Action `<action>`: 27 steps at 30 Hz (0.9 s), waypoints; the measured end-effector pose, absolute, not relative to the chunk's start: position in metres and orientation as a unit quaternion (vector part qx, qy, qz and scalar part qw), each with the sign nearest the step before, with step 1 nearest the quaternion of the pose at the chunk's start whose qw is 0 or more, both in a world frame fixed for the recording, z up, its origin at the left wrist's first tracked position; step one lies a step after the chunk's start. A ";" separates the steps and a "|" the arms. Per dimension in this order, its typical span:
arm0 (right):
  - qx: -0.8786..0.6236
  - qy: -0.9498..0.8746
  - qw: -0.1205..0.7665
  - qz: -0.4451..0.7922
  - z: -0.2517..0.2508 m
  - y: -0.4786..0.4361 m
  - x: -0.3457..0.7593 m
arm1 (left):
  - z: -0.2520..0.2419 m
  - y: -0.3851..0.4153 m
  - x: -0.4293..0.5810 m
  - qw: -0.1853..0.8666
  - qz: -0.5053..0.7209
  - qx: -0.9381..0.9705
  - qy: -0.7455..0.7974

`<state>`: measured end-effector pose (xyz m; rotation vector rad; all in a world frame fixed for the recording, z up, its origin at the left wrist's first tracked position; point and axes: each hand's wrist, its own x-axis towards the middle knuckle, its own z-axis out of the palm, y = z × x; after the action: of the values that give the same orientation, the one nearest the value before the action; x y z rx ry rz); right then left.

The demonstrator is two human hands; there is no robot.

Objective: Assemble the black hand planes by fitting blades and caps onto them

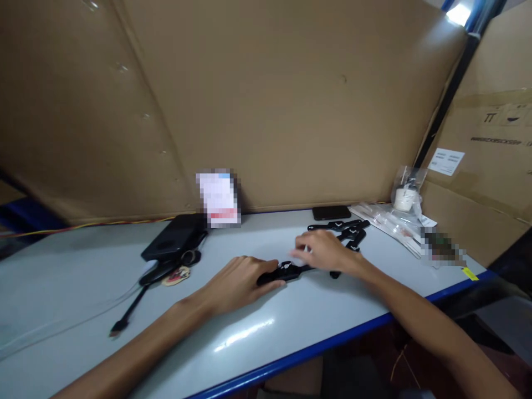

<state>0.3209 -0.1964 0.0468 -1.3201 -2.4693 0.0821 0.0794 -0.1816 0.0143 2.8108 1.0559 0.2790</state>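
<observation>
A wall of brown cardboard point(291, 100) backs a white, blue-edged work table point(257, 332), with a printed cardboard box point(490, 166) standing at its right end. A person's two bare arms reach across the table top. The left hand point(239, 282) lies palm down, its fingers curled over the near end of a slim black part point(286, 271) and holding it against the surface. The right hand point(324, 250) hovers over the part's far end with fingers bunched together, but motion blur hides whether they actually pinch it. The part lies flat on the table between the two hands, near the middle. To the left sit a black case point(174, 237) and a loose black cable point(128, 313). Clear plastic bags point(390, 221) lie at the right, near the box. Just behind the right hand lie more black parts point(338, 226), and beyond them a dark phone point(331, 212) rests against the cardboard.
</observation>
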 end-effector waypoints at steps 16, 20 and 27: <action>-0.750 -0.654 0.099 -0.031 0.056 -0.149 0.443 | 0.002 -0.143 0.053 0.013 0.152 0.848 0.508; -0.727 -0.680 0.094 -0.011 0.057 -0.149 0.439 | -0.003 -0.139 0.053 0.035 0.191 0.862 0.469; -0.669 -0.737 0.095 0.028 0.048 -0.149 0.420 | 0.016 -0.145 0.048 -0.016 0.063 0.846 0.529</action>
<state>0.4203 -0.1488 0.0484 -1.9833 -2.1836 0.0817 0.0478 -0.1447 0.0162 2.6847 1.6795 0.2002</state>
